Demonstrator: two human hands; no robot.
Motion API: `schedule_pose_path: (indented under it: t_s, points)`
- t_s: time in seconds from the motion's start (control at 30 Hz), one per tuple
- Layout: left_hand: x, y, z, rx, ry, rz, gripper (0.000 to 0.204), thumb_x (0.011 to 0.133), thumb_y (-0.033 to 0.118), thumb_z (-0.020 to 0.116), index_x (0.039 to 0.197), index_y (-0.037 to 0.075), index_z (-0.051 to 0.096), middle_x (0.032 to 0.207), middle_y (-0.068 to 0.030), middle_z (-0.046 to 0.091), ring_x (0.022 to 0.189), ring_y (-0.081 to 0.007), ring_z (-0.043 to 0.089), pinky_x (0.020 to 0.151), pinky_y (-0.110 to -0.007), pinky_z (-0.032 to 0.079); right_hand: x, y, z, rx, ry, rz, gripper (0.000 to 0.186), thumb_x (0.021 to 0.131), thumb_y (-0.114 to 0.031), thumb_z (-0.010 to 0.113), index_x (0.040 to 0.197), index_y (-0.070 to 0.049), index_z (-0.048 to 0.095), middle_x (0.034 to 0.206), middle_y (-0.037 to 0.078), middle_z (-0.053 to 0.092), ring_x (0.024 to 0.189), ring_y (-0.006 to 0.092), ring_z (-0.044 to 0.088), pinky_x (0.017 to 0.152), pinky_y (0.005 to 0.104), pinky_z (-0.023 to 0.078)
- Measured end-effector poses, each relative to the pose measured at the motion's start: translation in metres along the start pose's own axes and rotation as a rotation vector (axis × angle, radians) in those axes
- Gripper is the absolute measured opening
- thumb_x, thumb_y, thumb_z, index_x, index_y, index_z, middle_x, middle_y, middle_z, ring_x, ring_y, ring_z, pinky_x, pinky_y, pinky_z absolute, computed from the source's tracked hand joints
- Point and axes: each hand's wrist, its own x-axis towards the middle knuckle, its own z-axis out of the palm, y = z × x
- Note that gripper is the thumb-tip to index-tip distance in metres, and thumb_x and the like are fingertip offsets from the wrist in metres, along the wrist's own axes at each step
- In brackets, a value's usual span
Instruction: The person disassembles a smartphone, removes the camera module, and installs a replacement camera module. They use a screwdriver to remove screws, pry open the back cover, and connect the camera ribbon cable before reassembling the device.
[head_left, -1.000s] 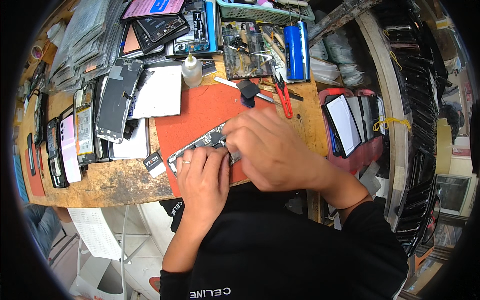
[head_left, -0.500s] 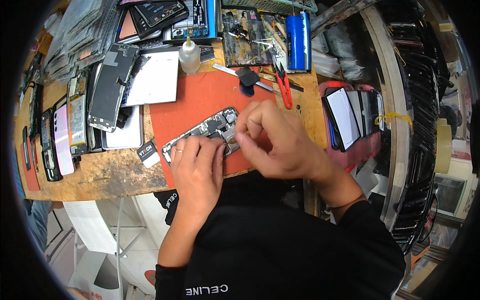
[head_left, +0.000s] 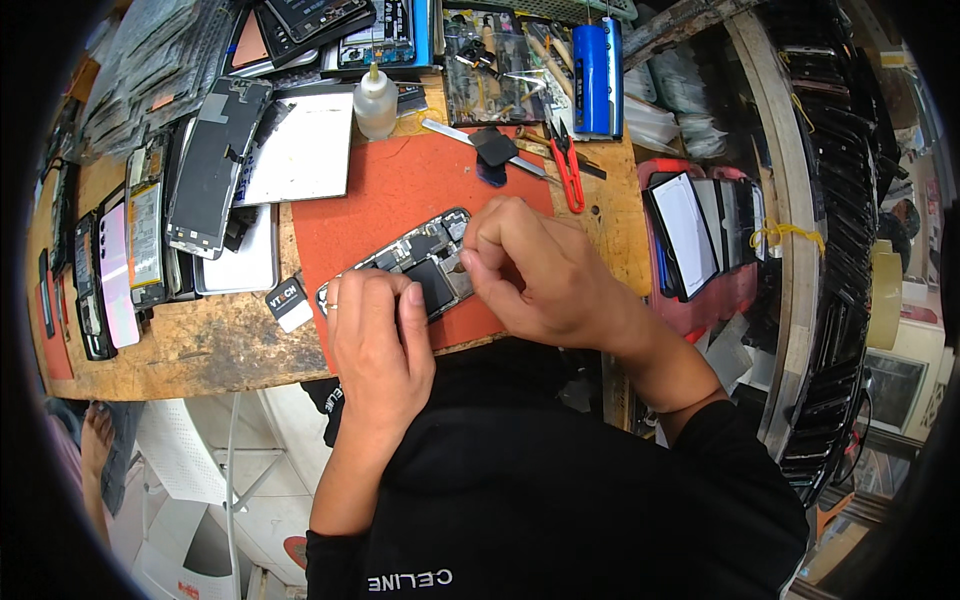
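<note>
An opened phone (head_left: 432, 283), its inner boards and dark battery exposed, lies slanted on the orange-red mat (head_left: 400, 185). My left hand (head_left: 375, 335) holds the phone by its lower left part, fingers laid over it and the thumb apart near the battery. Above the phone's right side, my right hand (head_left: 540, 270) is closed in a pinch. A thin brownish tip shows between its fingertips and the phone; the rest of that tool is hidden in the hand, so its kind is unclear.
Red-handled snips (head_left: 567, 172), a metal blade tool (head_left: 450, 131) and dark small pieces (head_left: 494, 148) lie beyond my hands. Farther back stand a dropper bottle (head_left: 375, 103) and a blue cylinder (head_left: 592, 85). Phone parts (head_left: 215, 165) crowd the left; a card (head_left: 290, 303) lies beside the mat.
My left thumb has lifted away from the fingers, uncovering more of the dark battery. My right hand stays pinched at the phone's right side. A person's bare foot now shows at lower left.
</note>
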Motion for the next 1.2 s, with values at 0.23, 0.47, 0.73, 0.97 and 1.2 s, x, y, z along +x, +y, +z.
schedule_pose_path:
  t_s: [0.23,0.47,0.73,0.97,1.2]
  points:
    - [0.001,0.000,0.002,0.032,0.021,0.046,0.017,0.090,-0.001,0.079,0.103,0.003,0.069,0.099,-0.0127,0.061,0.093,-0.0345,0.059,0.084,-0.045,0.048,0.006,-0.002,0.002,-0.073,0.011,-0.106,0.027,0.087,0.011,0.075,0.100,-0.002,0.054,0.083,0.011,0.061,0.072,0.0310,0.068,0.063,0.0401,0.053]
    - [0.001,0.002,0.003,0.046,0.002,0.048,0.018,0.088,-0.001,0.081,0.102,0.003,0.071,0.096,-0.0116,0.060,0.092,-0.0330,0.058,0.081,-0.045,0.048,0.011,-0.022,-0.001,-0.420,-0.074,-0.139,0.023,0.089,-0.002,0.080,0.098,-0.005,0.059,0.084,0.009,0.059,0.070,0.0301,0.063,0.061,0.0393,0.048]
    - [0.002,0.002,0.005,0.051,0.032,0.067,0.019,0.084,0.000,0.085,0.102,0.004,0.079,0.094,-0.0095,0.063,0.089,-0.0302,0.059,0.077,-0.043,0.049,0.022,-0.017,-0.010,-0.197,-0.174,-0.183,0.029,0.078,0.001,0.073,0.100,-0.006,0.056,0.098,0.011,0.063,0.088,0.0307,0.066,0.072,0.0405,0.046]
    - [0.002,0.001,0.009,0.059,0.055,0.074,0.021,0.081,0.000,0.088,0.100,0.005,0.081,0.093,-0.0072,0.066,0.087,-0.0290,0.061,0.075,-0.041,0.050,0.010,-0.011,-0.010,-0.030,-0.128,0.000,0.036,0.077,0.011,0.067,0.104,-0.004,0.050,0.101,0.017,0.065,0.082,0.0321,0.067,0.074,0.0421,0.053]
    - [0.002,-0.001,0.010,0.063,0.032,0.052,0.017,0.084,0.001,0.085,0.099,0.003,0.077,0.094,-0.0099,0.063,0.088,-0.0309,0.060,0.076,-0.044,0.049,0.008,-0.008,-0.014,0.039,-0.019,0.100,0.015,0.103,0.005,0.061,0.109,-0.001,0.049,0.094,0.013,0.066,0.086,0.0198,0.069,0.078,0.0340,0.057]
